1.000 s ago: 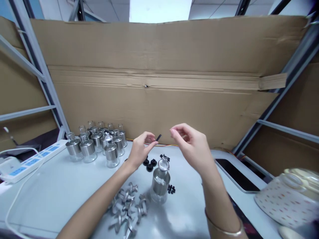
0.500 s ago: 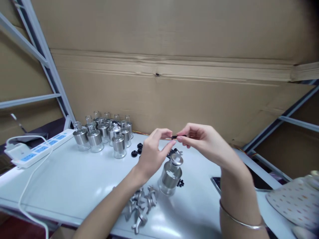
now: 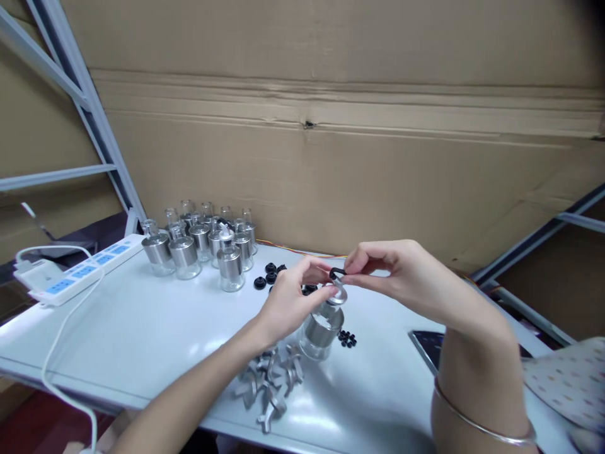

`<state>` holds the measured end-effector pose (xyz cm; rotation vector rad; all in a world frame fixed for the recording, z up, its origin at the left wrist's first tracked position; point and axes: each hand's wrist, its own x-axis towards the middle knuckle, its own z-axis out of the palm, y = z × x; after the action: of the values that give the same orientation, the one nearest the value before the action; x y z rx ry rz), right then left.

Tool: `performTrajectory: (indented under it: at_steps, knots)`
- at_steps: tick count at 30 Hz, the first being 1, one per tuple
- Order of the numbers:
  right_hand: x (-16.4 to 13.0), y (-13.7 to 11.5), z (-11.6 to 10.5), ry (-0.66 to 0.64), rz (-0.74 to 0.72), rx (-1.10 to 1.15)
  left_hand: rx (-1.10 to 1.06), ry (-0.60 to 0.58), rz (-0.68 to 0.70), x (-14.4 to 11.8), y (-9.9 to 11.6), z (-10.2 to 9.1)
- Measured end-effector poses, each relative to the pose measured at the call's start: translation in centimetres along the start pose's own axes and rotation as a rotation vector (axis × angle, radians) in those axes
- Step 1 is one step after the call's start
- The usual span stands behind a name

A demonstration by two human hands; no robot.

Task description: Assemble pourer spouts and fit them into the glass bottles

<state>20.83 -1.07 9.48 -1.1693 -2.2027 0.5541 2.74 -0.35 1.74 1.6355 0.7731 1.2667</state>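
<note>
A glass bottle with a metal band (image 3: 322, 329) stands upright below my hands, a silver metal spout cap (image 3: 338, 295) on its neck. My left hand (image 3: 295, 287) is closed at the cap's top, thumb and fingertips around its narrow stem. A short black curved tube (image 3: 337, 272) is pinched between the thumb and fingers of my right hand (image 3: 385, 268), its end at the top of the cap. Fingertips partly hide where tube and cap meet. Left of the bottle lies a pile of silver spout caps (image 3: 271, 381); right of it, small black pieces (image 3: 348, 339).
Several banded glass bottles (image 3: 184, 257) stand at the back left, one with a metal cap. Black round stoppers (image 3: 270, 277) lie behind my left hand. A white power strip (image 3: 89, 271) with a cable runs along the left. A phone (image 3: 428, 347) lies by my right forearm.
Both hands have come down from above the bottle, bringing the black tube to the top of the metal cap. The tube now looks curved. The view has shifted slightly.
</note>
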Motion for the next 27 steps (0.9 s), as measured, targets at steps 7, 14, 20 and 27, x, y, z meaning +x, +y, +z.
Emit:
performTrajectory:
  at_steps: [7, 14, 20, 27]
  knots:
    - [0.6, 0.1, 0.6, -0.023, -0.067, 0.018, 0.237, 0.030, 0.131, -0.7, -0.4, -1.4]
    - [1.5, 0.6, 1.1, -0.067, -0.033, 0.128, 0.025, 0.001, 0.202, -0.8, -1.5, -1.0]
    - [1.7, 0.8, 1.0, -0.077, -0.004, 0.270, -0.150, 0.078, 0.188, -0.7, -2.2, -0.5]
    - [1.8, 1.5, 0.7, -0.113, 0.046, 0.378, -0.344, 0.147, 0.137, -0.6, -2.4, 0.0]
